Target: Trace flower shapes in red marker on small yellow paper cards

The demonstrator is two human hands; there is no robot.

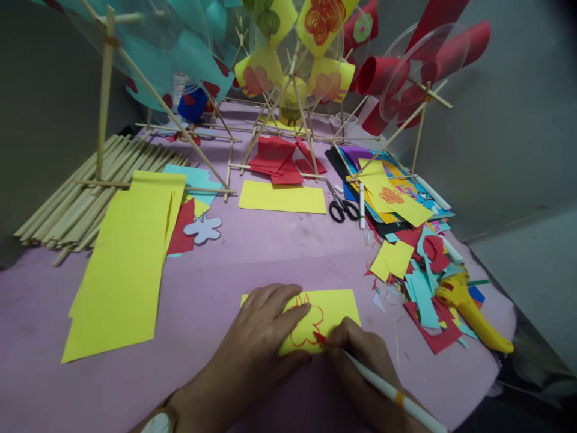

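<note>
A yellow paper rectangle (340, 300) lies on the pink tabletop in front of me. On it is a red butterfly outline (319, 313). My left hand (265, 328) rests across the paper's left part, fingers stretched out and pressing it down; part of the drawing is hidden beneath. In my right hand (360, 349) is a white felt-tip pen (383, 388) with a red tip, gripped in a pinch. Its tip touches the lower right of the outline.
Yellow sheets (121, 258) and wooden sticks (90, 192) lie left. A grey butterfly cutout (202, 229) and black-handled scissors (343, 210) lie beyond. Paper scraps (421, 294) and a yellow glue gun (473, 313) are right. Stick frames with coloured paper wheels (293, 66) stand behind.
</note>
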